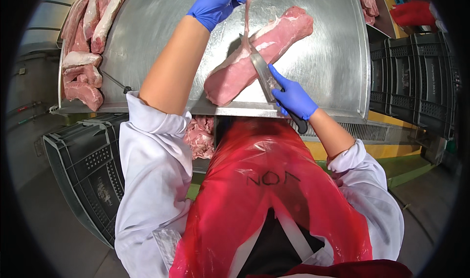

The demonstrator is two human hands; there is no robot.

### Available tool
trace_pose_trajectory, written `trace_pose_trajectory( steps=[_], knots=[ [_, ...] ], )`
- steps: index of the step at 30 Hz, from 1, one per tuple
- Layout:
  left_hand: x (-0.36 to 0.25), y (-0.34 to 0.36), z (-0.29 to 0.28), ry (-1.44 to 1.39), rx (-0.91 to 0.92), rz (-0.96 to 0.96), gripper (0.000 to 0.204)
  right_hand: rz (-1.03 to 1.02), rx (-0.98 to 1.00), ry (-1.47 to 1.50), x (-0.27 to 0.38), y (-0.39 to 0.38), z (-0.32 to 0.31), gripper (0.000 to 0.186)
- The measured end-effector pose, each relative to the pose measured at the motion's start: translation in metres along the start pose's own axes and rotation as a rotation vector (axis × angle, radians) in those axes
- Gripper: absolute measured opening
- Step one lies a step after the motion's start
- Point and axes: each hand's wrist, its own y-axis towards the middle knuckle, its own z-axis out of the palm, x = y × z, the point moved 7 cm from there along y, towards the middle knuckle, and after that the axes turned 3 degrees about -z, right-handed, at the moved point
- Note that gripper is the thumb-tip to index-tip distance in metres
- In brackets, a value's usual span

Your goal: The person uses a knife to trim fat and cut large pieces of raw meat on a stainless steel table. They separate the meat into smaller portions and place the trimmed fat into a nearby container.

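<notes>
A long boneless piece of pink meat (235, 80) lies slantwise on the steel table, its near end close to the front edge. My right hand (295, 98), in a blue glove, is closed round the dark handle of a knife (263, 72). The blade lies across the middle of the meat, at the base of a raised strip. My left hand (219, 4), also gloved in blue, pinches the upper end of that thin strip of trimming (246, 16) and holds it taut above the meat. The strip's lower end still joins the meat beside the blade.
Several cut meat strips (90, 26) line the left edge of the steel table (161, 13). A steel rod (115, 81) lies near them. Trimmings (199, 137) sit below the front edge. Dark plastic crates (88, 165) stand at the left and right. More meat (368, 4) and a red sleeve are at far right.
</notes>
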Motion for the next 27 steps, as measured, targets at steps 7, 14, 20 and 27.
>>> trace_pose_trajectory(
  steps=[7,14,20,27],
  knots=[
    [-0.019,-0.024,0.001,-0.236,0.006,0.02,0.008,-0.004,0.014,0.09,0.018,0.045,0.017,0.069],
    [-0.054,-0.063,0.015,-0.244,0.124,0.02,0.011,-0.043,0.032,0.142,0.029,0.075,0.039,0.073],
    [-0.111,-0.107,-0.037,-0.501,0.014,0.086,0.013,0.077,0.174,0.143,0.033,-0.022,0.072,0.069],
    [-0.165,-0.15,-0.009,-0.533,0.158,0.118,0.008,-0.355,-0.06,-0.125,0.056,0.085,0.105,0.061]
  ],
)
